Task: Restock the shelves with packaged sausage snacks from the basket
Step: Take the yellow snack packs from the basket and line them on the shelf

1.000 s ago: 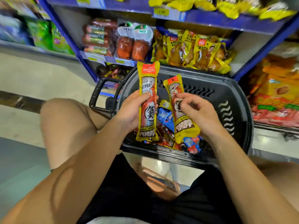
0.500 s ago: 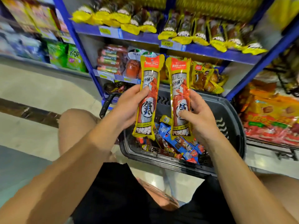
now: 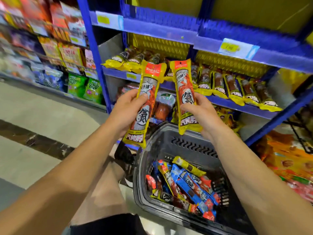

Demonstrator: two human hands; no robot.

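Nearest, the grey basket point(image 3: 186, 143) holds more blue and yellow sausage packs. Above it the left hand point(image 3: 126, 110) grips one yellow sausage pack point(image 3: 147, 102) and the right hand point(image 3: 200, 111) another point(image 3: 185, 95), both upright. This looks like the carry-to-shelf step; next they likely need laying into the matching yellow row point(image 3: 233, 89) on the blue shelf point(image 3: 237, 106) beyond.

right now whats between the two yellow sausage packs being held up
No object sits between the left yellow sausage pack and right pack; the head view shows only the blue shelf behind.
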